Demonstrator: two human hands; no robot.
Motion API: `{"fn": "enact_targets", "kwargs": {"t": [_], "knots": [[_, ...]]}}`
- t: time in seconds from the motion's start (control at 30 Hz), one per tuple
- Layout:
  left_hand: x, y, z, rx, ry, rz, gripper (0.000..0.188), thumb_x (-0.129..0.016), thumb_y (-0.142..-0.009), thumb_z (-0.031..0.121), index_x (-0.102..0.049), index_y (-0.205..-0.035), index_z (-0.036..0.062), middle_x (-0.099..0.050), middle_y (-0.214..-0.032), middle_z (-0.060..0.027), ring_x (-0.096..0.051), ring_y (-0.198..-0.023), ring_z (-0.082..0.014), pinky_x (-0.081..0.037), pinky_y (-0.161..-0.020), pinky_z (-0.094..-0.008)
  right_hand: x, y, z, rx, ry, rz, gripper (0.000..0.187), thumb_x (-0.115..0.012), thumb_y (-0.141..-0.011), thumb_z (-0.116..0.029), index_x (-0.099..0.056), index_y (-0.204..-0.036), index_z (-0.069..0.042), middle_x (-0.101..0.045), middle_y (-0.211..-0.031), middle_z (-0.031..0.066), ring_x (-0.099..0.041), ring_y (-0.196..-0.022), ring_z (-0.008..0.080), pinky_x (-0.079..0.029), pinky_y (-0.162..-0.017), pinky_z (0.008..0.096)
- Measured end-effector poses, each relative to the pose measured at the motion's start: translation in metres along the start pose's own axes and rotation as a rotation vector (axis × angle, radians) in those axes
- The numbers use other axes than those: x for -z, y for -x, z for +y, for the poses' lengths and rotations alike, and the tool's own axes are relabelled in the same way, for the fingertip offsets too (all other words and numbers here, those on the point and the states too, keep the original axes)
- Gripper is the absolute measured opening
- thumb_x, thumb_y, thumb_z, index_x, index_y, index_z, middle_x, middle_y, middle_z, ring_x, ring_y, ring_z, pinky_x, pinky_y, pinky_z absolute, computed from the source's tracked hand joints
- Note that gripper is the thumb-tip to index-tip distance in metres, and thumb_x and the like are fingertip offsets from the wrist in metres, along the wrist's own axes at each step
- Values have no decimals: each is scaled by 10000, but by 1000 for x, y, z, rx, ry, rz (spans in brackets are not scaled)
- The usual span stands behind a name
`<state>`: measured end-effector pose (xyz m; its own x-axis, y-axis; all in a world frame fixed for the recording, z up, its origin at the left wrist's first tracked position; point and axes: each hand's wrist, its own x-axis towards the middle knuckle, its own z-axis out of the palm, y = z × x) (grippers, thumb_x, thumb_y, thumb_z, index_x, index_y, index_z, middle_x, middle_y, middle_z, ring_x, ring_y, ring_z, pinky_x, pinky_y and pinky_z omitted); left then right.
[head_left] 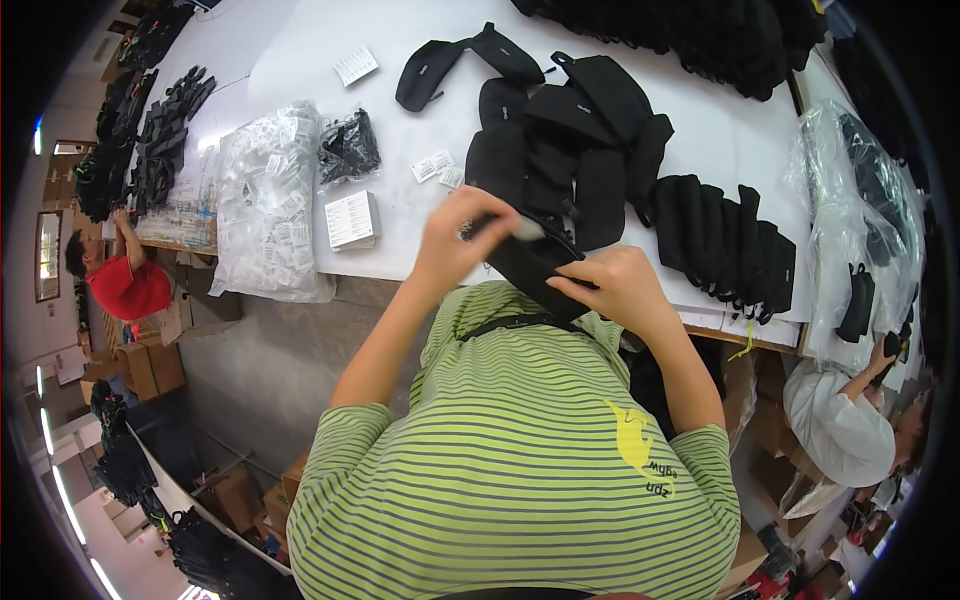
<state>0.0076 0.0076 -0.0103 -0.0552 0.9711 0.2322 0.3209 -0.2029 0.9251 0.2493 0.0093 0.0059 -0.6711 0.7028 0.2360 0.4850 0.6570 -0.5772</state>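
A black zippered pouch (533, 268) lies across the table's front edge, close against my body. My right hand (622, 287) pinches the right edge of its opening between thumb and fingers. Over the pouch's left side, my left hand (462, 238) is closed, with a small whitish packet (528, 230) at its fingertips. The packet is smeared by motion, so its exact kind does not show. Just beyond both hands lies a loose heap of similar black pouches (600, 195). Small white paper cards (432, 166) rest left of that heap.
A big clear bag of small labelled packets (268, 200), a bag of black pieces (349, 146) and a stack of white leaflets (352, 220) sit left. A row of black pouches (725, 245) stands right. Co-workers are at the left (130, 285) and right (840, 425).
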Motion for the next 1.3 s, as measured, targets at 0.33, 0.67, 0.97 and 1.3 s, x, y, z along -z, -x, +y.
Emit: {"fn": "enact_targets", "kwargs": {"t": [0.33,0.67,0.97,1.3], "knots": [[-22,39,-25,637,1235,-117,611,-581,-869,497,-455,-1308,90,-525,-1296,-71,-486,-1206,-224,-370,-1023,-416,6,-13,-18,10,-49,321,143,-724,-782,-234,-696,-765,-95,-580,-540,42,-548,-470,201,-405,-478,300],[-29,44,-39,744,1413,-157,558,-613,-861,470,-523,-1228,59,-604,-1170,-80,-555,-1117,-234,-415,-985,-404,24,-16,-24,-383,-538,-40,166,-643,-854,-161,-694,-978,-62,-533,-521,92,-443,-412,143,-330,-443,278],[-25,38,-30,690,1250,-114,590,-642,-868,399,-436,-1307,62,-563,-1225,-83,-542,-1138,-236,-429,-981,-409,29,-14,-31,-423,-438,-48,117,-667,-802,-116,-704,-872,-30,-418,-459,9,-297,-400,59,-213,-419,248],[-28,31,-15,701,1230,-48,592,-649,-874,363,-416,-1321,53,-546,-1250,-82,-524,-1163,-230,-424,-987,-405,20,-6,-43,-310,-170,239,65,-675,-771,-140,-670,-808,-86,-432,-457,44,-399,-366,152,-288,-413,281]]}}
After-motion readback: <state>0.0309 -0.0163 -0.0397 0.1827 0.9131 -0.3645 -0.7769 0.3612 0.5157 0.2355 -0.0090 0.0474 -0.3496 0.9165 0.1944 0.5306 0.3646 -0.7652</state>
